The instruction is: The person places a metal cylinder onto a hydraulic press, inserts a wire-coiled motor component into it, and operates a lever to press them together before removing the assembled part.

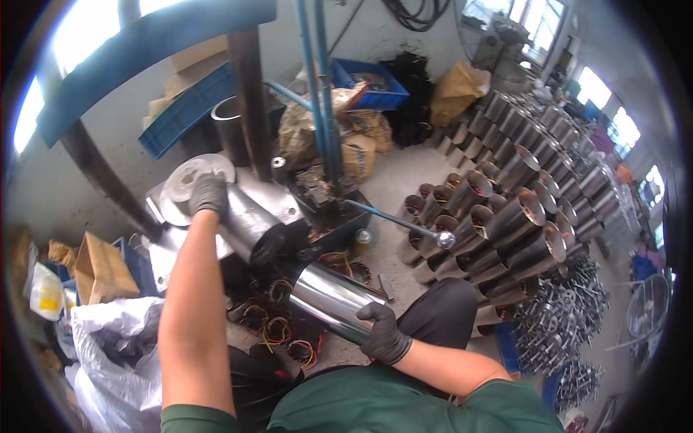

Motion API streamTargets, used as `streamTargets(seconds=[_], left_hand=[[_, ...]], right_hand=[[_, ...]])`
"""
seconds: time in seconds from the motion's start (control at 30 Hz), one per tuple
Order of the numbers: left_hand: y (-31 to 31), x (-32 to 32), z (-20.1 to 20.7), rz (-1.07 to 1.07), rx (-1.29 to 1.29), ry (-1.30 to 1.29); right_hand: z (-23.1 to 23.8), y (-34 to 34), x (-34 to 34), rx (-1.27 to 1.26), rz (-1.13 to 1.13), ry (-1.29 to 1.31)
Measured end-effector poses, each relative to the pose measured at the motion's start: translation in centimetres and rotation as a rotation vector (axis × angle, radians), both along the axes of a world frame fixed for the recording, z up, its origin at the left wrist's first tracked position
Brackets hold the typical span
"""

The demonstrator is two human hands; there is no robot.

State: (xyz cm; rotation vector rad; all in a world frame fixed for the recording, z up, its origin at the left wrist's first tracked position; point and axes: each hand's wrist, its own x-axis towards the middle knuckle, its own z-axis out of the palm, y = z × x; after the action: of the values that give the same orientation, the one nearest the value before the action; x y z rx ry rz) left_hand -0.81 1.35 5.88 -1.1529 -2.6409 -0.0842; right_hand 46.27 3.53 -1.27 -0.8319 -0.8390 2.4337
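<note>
While gripping the polished tube (330, 296) near the knee (442, 307) with the right hand (386, 335), resting the left hand (209, 195) at the grey cylinder (249, 222) (cannot tell whether closed); apparently positioning, next likely requiring alignment.

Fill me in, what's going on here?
A person in dark gloves is working with metal cylinders. The right hand grips the near end of a shiny metal cylinder, held slantwise in front of the body. The left hand is at a round metal disc, beside a grey cylinder; whether it grips anything is unclear. Rings with coloured wires lie on the floor below, and rows of metal tubes stand to the right.
</note>
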Motion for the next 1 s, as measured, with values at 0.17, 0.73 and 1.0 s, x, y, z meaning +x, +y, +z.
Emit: streamTargets(seconds=[0.17,0.73,1.0], left_hand=[[-0.5,1.5,1.7,0.026,0.035,-0.061],[-1.8,2.2,3.2,0.274,0.393,-0.313],[-0.1,3.6,2.5,0.26,0.474,-0.358]], right_hand=[[3.7,11.3,3.2,0.042,0.157,-0.116],[25.7,37.8,6.4,1.352,0.171,-1.733],[18.0,54.0,16.9,0.736,-0.326,-0.982]])
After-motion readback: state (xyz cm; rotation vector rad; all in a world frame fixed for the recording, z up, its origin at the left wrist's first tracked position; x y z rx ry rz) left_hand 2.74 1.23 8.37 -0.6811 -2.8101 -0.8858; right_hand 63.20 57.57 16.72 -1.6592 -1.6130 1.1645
